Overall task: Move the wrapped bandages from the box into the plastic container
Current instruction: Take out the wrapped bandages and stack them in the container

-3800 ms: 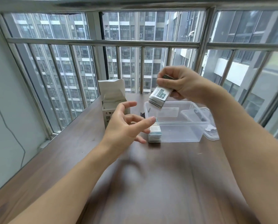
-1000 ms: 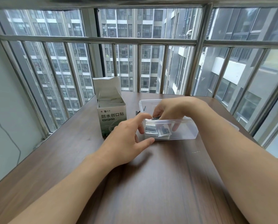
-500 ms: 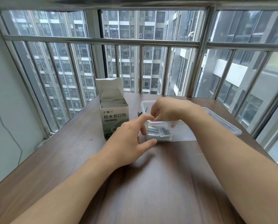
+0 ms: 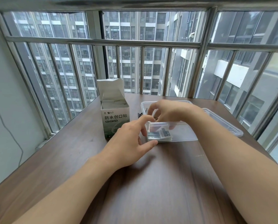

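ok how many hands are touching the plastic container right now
2: the left hand touches the plastic container's near left corner from outside; the right hand reaches inside over its rim.

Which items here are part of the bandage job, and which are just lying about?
In the job:
white cardboard bandage box
clear plastic container
wrapped bandages
left hand
right hand

Lying about:
clear plastic lid
small black object
brown wooden table

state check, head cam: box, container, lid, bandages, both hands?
bandage box: upright, top flap open, packets inside
plastic container: uncovered, on table
lid: off, lying right of container
wrapped bandages: piled in container's near-left corner
left hand: fingers on container's near-left corner
right hand: over container, fingers curled
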